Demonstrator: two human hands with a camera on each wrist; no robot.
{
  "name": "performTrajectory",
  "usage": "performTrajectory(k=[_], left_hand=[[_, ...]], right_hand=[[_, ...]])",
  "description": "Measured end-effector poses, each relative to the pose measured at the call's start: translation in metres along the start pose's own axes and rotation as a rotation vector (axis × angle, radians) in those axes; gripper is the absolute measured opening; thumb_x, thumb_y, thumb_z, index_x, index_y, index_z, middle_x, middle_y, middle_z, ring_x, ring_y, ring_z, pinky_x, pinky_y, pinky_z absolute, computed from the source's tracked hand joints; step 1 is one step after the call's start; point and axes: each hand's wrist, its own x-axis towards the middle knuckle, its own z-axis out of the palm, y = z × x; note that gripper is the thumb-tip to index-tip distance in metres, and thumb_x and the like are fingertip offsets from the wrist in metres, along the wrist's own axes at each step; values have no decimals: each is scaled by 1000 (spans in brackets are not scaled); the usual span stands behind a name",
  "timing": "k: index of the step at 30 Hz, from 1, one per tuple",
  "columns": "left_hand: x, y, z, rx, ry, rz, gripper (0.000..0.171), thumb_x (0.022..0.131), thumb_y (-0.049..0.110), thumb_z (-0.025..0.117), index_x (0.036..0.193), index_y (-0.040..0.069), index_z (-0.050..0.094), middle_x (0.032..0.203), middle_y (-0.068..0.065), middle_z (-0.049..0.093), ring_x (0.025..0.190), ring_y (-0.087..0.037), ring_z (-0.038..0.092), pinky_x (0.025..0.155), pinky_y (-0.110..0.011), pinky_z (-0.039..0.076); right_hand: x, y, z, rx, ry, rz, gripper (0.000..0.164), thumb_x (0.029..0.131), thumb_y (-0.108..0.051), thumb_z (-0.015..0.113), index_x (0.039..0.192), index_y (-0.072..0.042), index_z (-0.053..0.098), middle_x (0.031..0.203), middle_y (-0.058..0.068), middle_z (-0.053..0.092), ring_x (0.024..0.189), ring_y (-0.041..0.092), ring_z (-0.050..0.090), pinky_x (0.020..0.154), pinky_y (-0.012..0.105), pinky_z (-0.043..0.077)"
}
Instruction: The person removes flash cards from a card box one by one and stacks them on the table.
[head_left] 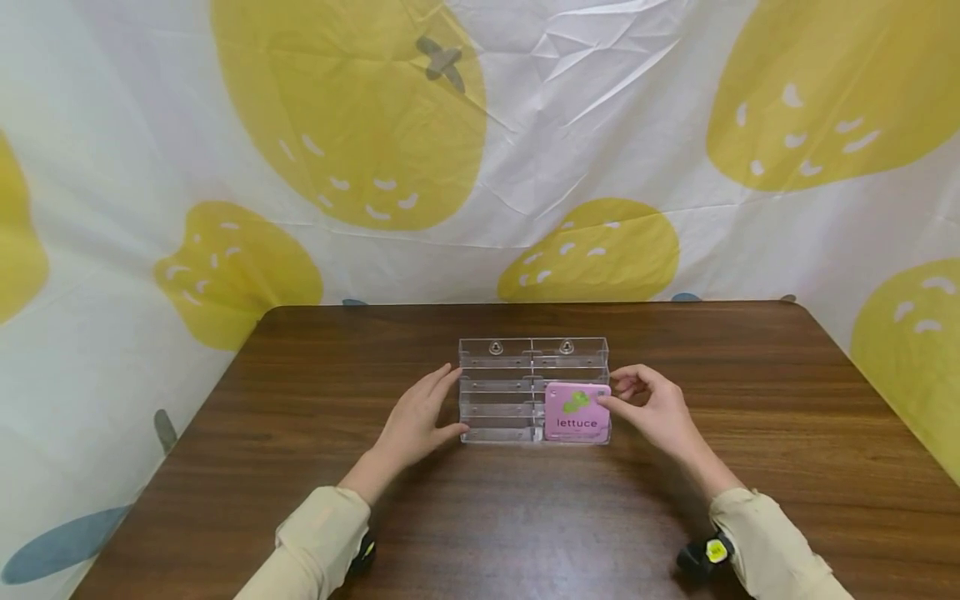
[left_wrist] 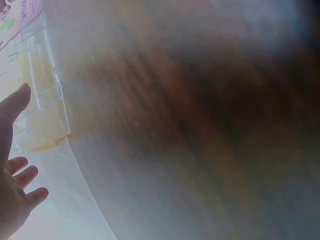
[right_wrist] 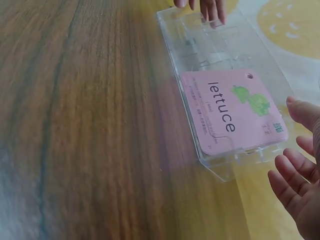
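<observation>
Apparently seating step: pink lettuce card (head_left: 577, 426) sits in the front right slot of the clear plastic rack (head_left: 496, 410), left hand (head_left: 412, 427) and right hand (head_left: 663, 415) flanking it, fingers loosely spread; next likely needs squaring, then release.

left wrist view: lettuce card (left_wrist: 20, 16) cut off at corner, tabletop (left_wrist: 150, 100) blurred; small print (right_wrist: 204, 115) illegible.

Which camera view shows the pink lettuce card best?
The right wrist view: the pink lettuce card appears largest there, with its printed word, green drawing and lines of small print visible. The head view shows it smaller, its word readable. The left wrist view shows only part of it, cut off at the upper-left corner.
</observation>
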Motion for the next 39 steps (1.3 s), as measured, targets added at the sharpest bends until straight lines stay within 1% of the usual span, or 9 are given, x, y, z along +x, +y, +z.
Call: performTrajectory(k=[3, 6, 12, 18, 23, 29, 36, 39], left_hand=[[0, 0, 0, 5, -4, -4, 81, 68, 31, 79, 134, 4, 41, 134, -20, 43, 121, -33, 43, 100, -44, 35], [0, -1, 1, 3, -7, -7, 81, 68, 31, 79, 134, 4, 40, 134, -20, 43, 121, -33, 43, 101, -44, 34], [-1, -2, 1, 3, -12, -10, 82, 68, 32, 79, 135, 4, 39, 135, -21, 42, 121, -33, 43, 101, -45, 34], [-1, -2, 1, 9, -15, -13, 82, 68, 32, 79, 135, 5, 39, 135, -20, 42, 121, -33, 43, 100, -45, 35], [-1, -3, 2, 11, -24, -19, 83, 69, 32, 78, 136, 5, 38, 135, -21, 42, 122, -32, 42, 101, -44, 34], [-1, -2, 3, 11, -29, -24, 83, 69, 33, 78, 136, 6, 37, 135, -19, 42, 122, -31, 42, 101, -43, 34], [-1, -1, 2, 10, -28, -17, 83, 70, 33, 78, 136, 5, 37, 134, -20, 43, 122, -31, 42, 101, -43, 34], [-1, -1, 2, 11, -29, -16, 82, 70, 32, 77, 136, 4, 37, 134, -20, 43, 122, -31, 42, 101, -43, 34]], right_hand=[[1, 1, 3, 31, -14, 44, 32, 72, -11, 76, 97, 3, 61, 80, 12, 59, 71, 8, 54, 60, 18, 46], [1, 0, 6, 53, -20, 60, 31, 73, -9, 75, 97, 4, 61, 80, 13, 58, 70, 5, 53, 60, 18, 46], [2, -2, 12, 103, 12, 23, 26, 71, 0, 74, 92, 9, 61, 76, 17, 59, 66, 5, 53, 59, 18, 46], [3, 3, 15, 91, 42, 23, 21, 71, -2, 75, 87, 5, 62, 72, 9, 58, 64, 2, 52, 57, 16, 46], [4, 8, 17, 105, 63, 5, 19, 70, -1, 75, 84, 4, 63, 70, 7, 57, 62, 3, 52, 55, 18, 45], [5, 6, 16, 123, 51, 8, 18, 70, 0, 75, 83, 4, 63, 68, 6, 57, 61, 2, 51, 54, 18, 45], [3, -16, 10, 110, 32, -43, 15, 70, 7, 72, 81, 9, 61, 66, 13, 55, 59, 6, 50, 52, 18, 44], [4, -7, 11, 100, 26, -54, 14, 72, 4, 72, 80, 5, 62, 65, 8, 57, 59, 4, 50, 52, 17, 43]])
